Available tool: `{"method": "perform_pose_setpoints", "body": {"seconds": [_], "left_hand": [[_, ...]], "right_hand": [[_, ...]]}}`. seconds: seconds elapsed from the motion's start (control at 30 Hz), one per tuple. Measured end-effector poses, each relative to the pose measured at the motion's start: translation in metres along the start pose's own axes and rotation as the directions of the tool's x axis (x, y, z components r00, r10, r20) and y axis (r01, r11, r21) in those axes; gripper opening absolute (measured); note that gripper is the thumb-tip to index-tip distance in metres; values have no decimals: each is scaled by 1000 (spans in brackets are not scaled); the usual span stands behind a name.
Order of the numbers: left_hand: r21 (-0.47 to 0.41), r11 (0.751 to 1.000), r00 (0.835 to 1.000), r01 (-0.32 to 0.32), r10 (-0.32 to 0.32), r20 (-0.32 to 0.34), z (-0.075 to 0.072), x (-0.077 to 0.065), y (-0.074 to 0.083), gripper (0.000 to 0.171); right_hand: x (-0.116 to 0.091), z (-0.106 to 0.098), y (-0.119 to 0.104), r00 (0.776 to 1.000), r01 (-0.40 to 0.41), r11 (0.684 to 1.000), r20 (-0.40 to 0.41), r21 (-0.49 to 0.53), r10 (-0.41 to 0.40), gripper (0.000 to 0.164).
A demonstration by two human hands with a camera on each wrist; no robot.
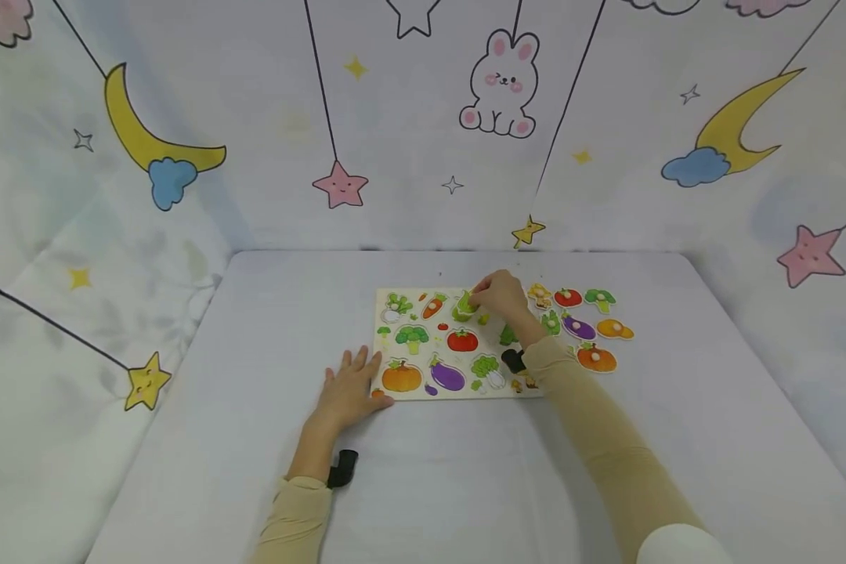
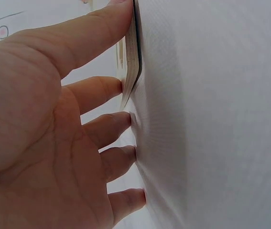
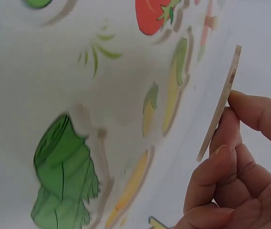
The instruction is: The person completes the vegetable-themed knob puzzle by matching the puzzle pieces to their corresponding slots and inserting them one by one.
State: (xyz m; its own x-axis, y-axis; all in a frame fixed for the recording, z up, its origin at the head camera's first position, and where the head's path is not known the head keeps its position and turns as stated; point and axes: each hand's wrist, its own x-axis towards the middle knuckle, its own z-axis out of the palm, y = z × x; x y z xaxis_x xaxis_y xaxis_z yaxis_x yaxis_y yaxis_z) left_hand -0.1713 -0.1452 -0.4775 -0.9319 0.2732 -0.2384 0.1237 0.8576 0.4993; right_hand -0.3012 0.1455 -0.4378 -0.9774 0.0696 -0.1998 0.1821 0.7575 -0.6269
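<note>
My left hand [image 1: 347, 395] lies at the left front corner of a vegetable puzzle board [image 1: 383, 352]. Its fingers are spread, the thumb touching the board's edge [image 2: 133, 52] and other fingertips resting on the white cloth. Above the back middle of the board, my right hand [image 1: 502, 298] pinches a flat wooden puzzle piece [image 3: 221, 102] between thumb and fingers. In the right wrist view the piece stands edge-on, apart from the board, and its picture is hidden. From the head it looks like a green vegetable. Corn pictures [image 3: 176, 86] show on the board nearby.
Right of the board lie loose knobbed pieces: a tomato [image 1: 567, 298], a broccoli [image 1: 600, 298], an eggplant [image 1: 578, 327], a pumpkin [image 1: 596, 358] and others. My right forearm [image 1: 599, 423] covers the board's front right corner. Printed cloth walls [image 1: 409, 219] stand behind and beside the table.
</note>
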Motion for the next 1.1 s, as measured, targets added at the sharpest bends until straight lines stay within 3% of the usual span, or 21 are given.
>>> {"method": "perform_pose_setpoints", "body": {"seconds": [0.2,0.57,0.93,1.1], "left_hand": [[14,1000,1000,6,-6,5,1,1,0,85],[13,1000,1000,10,-10,-1,1,1,-1,86],[12,1000,1000,8,-8,4,-1,2,2,86],[15,1000,1000,18,-18,6,0,2,0,87]], "right_hand": [[11,13,-1,997,-74,996,14,-56,75,15],[16,24,2,998,-52,997,31,-52,53,17],[14,22,0,999,-36,991,28,-128,40,13],[13,23,-1,999,-15,995,41,-99,19,16]]}}
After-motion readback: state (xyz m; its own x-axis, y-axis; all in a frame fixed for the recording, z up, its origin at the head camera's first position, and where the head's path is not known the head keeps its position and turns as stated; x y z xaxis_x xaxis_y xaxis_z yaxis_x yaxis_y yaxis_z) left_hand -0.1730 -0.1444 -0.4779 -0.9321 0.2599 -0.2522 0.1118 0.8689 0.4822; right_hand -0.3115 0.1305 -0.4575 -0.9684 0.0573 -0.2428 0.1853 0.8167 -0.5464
